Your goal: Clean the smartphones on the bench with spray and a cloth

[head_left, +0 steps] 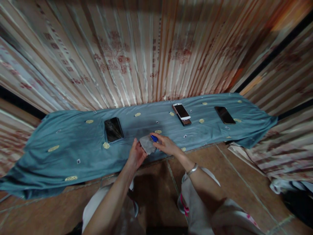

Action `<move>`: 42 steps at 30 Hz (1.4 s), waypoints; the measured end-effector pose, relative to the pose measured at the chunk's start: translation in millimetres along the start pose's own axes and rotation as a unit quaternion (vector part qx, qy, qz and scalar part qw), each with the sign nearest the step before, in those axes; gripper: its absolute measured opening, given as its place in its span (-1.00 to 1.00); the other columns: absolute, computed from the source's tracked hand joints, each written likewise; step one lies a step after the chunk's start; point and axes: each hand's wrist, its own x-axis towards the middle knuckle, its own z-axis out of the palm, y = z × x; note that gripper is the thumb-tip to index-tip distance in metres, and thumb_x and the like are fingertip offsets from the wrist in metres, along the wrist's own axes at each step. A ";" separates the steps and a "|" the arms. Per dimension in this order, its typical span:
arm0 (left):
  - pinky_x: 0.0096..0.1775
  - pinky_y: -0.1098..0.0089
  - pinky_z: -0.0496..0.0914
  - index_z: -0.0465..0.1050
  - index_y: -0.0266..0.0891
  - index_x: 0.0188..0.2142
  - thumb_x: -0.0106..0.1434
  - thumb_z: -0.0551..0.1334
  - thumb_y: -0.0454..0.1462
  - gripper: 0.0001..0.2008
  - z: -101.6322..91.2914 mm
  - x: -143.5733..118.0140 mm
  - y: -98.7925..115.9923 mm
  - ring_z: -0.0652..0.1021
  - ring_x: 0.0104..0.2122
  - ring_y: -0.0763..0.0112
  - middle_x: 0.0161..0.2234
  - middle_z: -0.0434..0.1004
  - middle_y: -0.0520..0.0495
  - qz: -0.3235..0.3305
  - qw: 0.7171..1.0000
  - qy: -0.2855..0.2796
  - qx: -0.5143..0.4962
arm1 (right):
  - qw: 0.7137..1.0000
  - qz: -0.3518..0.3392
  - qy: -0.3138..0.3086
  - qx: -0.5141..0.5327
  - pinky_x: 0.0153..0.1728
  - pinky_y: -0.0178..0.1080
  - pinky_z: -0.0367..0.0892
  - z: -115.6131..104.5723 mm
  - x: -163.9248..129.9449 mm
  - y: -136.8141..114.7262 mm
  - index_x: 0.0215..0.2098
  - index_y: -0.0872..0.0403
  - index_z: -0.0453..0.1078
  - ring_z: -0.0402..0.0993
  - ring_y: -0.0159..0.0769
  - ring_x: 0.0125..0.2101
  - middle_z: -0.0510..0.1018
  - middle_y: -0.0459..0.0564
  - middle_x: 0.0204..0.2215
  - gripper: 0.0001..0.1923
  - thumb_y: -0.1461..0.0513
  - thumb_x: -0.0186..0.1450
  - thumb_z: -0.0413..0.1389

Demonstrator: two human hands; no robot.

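My left hand (136, 154) holds a small grey cloth (147, 144) by its near edge, just above the front of a teal patterned sheet (73, 143). My right hand (166, 144) grips a small bottle with a blue cap (154, 138), its top pressed against the cloth. A silver bracelet (192, 169) circles my right wrist. A black phone (113, 129) lies face up on the sheet to the left of my hands.
A white phone (181, 111) rests on top of a dark phone (186, 122) at the sheet's middle right, and another black phone (225, 115) lies farther right. Striped curtains (137, 55) hang behind. My knees are over the brown tiled floor (156, 189).
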 end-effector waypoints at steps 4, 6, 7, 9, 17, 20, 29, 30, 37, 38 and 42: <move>-0.10 0.14 0.42 0.37 -0.36 -0.05 0.35 -0.11 -0.09 -0.54 -0.4 -0.2 1.5 0.54 -0.11 0.17 -0.17 0.55 -0.28 0.005 1.000 -0.005 0.002 | 0.998 0.050 -0.001 0.047 -0.33 -0.26 0.38 -4.5 4.6 11.7 0.27 0.05 0.02 0.45 -0.37 -0.46 0.55 -0.03 -0.28 -0.35 0.24 0.22 0.04; -0.08 0.12 0.41 0.37 -0.37 -0.03 0.35 -0.11 -0.09 -0.53 -1.4 -0.3 2.9 0.54 -0.10 0.16 -0.18 0.56 -0.28 0.006 1.000 -0.006 0.003 | 0.997 0.071 0.016 0.023 -0.31 -0.24 0.39 -8.6 6.1 15.1 0.30 0.05 -0.05 0.45 -0.36 -0.47 0.56 -0.01 -0.26 -0.32 0.27 0.23 0.00; -0.08 0.11 0.41 0.36 -0.38 -0.02 0.35 -0.11 -0.08 -0.52 -1.8 -0.4 3.5 0.54 -0.09 0.15 -0.18 0.56 -0.28 0.006 1.000 -0.006 0.004 | 0.997 0.072 0.032 -0.010 -0.28 -0.22 0.39 -10.7 6.7 15.9 0.30 0.06 -0.08 0.47 -0.34 -0.45 0.56 0.01 -0.23 -0.31 0.28 0.23 -0.02; -0.07 0.10 0.40 0.35 -0.39 0.00 0.34 -0.09 -0.08 -0.51 -2.3 -0.6 4.1 0.53 -0.08 0.13 -0.18 0.56 -0.29 0.009 1.000 -0.008 0.005 | 0.991 0.059 0.063 -0.103 -0.17 -0.14 0.37 -14.0 8.4 15.7 0.32 0.13 -0.15 0.51 -0.23 -0.34 0.54 0.11 -0.17 -0.29 0.28 0.24 -0.03; -0.06 0.09 0.41 0.24 -0.39 0.13 0.36 -0.11 -0.13 -0.51 2.7 -6.2 1.4 0.54 -0.09 0.13 -0.11 0.55 -0.30 -0.001 1.000 -0.014 0.012 | 0.951 -0.006 0.146 -0.273 0.13 0.01 0.10 -12.7 25.9 9.4 0.26 0.30 0.02 0.15 0.00 0.17 0.19 0.35 0.20 -0.39 0.27 0.28 -0.01; -0.06 0.09 0.41 0.24 -0.37 0.14 0.35 -0.08 -0.14 -0.52 0.0 -7.7 1.6 0.54 -0.10 0.11 -0.10 0.54 -0.30 -0.011 0.999 -0.034 0.023 | 0.966 -0.040 0.165 -0.194 0.14 -0.08 0.11 -6.6 20.9 4.9 0.17 0.27 0.19 0.19 -0.11 0.16 0.29 0.29 0.15 -0.52 0.18 0.34 -0.09; -0.08 0.26 0.43 0.35 -0.36 0.04 0.34 -0.02 -0.19 -0.60 -5.7 -14.2 0.7 0.57 -0.14 0.22 -0.20 0.59 -0.21 -0.019 0.996 -0.026 0.080 | 0.985 0.081 0.032 0.151 -0.45 -0.32 0.30 14.5 8.1 11.0 -0.31 0.11 0.48 0.40 -0.36 -0.49 0.52 -0.09 -0.51 -0.75 0.11 0.19 0.10; -0.08 0.27 0.43 0.37 -0.36 0.02 0.33 0.02 -0.21 -0.63 -7.0 -15.0 0.0 0.57 -0.15 0.24 -0.22 0.60 -0.19 -0.016 0.996 -0.024 0.089 | 0.982 0.092 0.042 0.160 -0.49 -0.34 0.27 13.9 9.1 13.2 -0.33 0.12 0.49 0.37 -0.38 -0.53 0.50 -0.11 -0.54 -0.77 0.13 0.17 0.12; -0.23 0.29 0.48 0.45 -0.32 -0.31 0.17 0.23 -0.34 -0.91 -17.1 -14.2 -7.1 0.61 -0.34 0.28 -0.42 0.60 -0.14 -0.003 0.991 0.005 0.134 | 0.989 0.003 0.139 -0.055 -0.27 -0.27 0.29 8.4 -0.3 -5.1 -0.28 0.07 0.48 0.45 -0.32 -0.38 0.55 -0.05 -0.42 -0.84 0.27 0.24 0.06; -0.25 0.31 0.48 0.44 -0.31 -0.33 0.18 0.21 -0.34 -0.93 -17.3 -13.8 -7.5 0.61 -0.38 0.31 -0.45 0.59 -0.12 0.000 0.991 0.008 0.135 | 0.987 -0.026 0.130 -0.088 -0.21 -0.25 0.29 11.3 -3.2 -9.8 -0.24 0.07 0.47 0.45 -0.30 -0.32 0.56 -0.02 -0.37 -0.82 0.28 0.27 0.03; -0.35 0.40 0.47 0.44 -0.30 -0.37 0.26 0.15 -0.26 -0.84 -18.6 -12.8 -7.3 0.56 -0.50 0.42 -0.54 0.55 -0.07 0.006 0.994 0.009 0.112 | 0.973 -0.121 0.062 -0.186 -0.10 -0.23 0.25 33.6 -11.9 -19.1 -0.14 0.12 0.42 0.42 -0.24 -0.19 0.54 0.07 -0.27 -0.77 0.30 0.34 -0.05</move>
